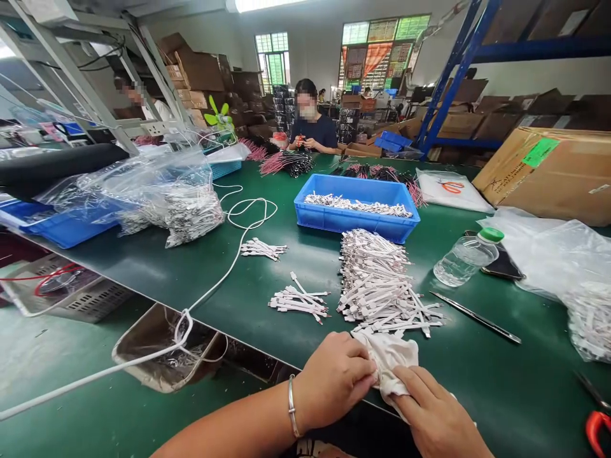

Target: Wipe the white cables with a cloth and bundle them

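I'm picking up the far left first on my feed: a clear bag (191, 207) packed with white cables slumps on the green surface (305, 251). Moving right, here come 2 small bundles, the far bundle (263, 249) and the near bundle (300, 302), lying apart from each other. Now the left grip (334, 375), and it's pinching! Thumb and fingers press together on the edge of the white cloth (389, 362), bunched at the near edge of the surface, just in front of the big cable pile (377, 280). Behind that pile sits the blue bin (329, 219), with more cables inside. On to the right grip (436, 413): fingers bend over the cloth, but the thumb is hidden, so I can't tell how firmly it closes.

I read the step in hand as working the cloth between 2 hands; whether anything lies inside its folds, I can't see. My call: the next move wants steady fingers, keeping the cloth gathered and off the loose cable ends. Farther right, the tweezers (477, 318) lie well apart, untouched.
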Motion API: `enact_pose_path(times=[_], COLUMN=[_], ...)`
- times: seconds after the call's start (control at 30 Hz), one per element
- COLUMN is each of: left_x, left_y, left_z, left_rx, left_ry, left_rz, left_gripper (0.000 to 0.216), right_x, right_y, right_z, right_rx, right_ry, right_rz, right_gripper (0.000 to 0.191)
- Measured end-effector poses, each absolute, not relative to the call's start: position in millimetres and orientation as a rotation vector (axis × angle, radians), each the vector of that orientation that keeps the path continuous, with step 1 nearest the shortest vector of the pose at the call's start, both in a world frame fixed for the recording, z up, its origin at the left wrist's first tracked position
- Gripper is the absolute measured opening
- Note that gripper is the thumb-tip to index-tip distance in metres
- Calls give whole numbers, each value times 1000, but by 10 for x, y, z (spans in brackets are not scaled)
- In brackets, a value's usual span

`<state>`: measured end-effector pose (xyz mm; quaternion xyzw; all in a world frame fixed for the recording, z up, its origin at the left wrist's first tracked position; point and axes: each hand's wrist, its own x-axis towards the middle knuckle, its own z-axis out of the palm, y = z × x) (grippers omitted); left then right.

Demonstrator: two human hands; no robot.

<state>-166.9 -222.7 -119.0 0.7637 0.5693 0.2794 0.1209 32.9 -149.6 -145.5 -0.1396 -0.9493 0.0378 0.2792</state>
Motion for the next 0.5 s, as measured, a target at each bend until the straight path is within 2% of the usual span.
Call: enact_pose_path(times=[0.33, 0.5], left_x=[-1677, -1668], left_y=[-2225, -2218], left_z=[-1196, -1191], left_rx=[2237, 2234], left_ry=[1652, 1661], left_rz=[834, 828], left_gripper=[9, 7], right_x=[438, 362], right_y=[-1405, -1471], right_z=[-1537, -1452], right_rx=[-285, -355], right_ry=[-2598, -2503], right_rz=[-27, 11], right_gripper=[38, 43])
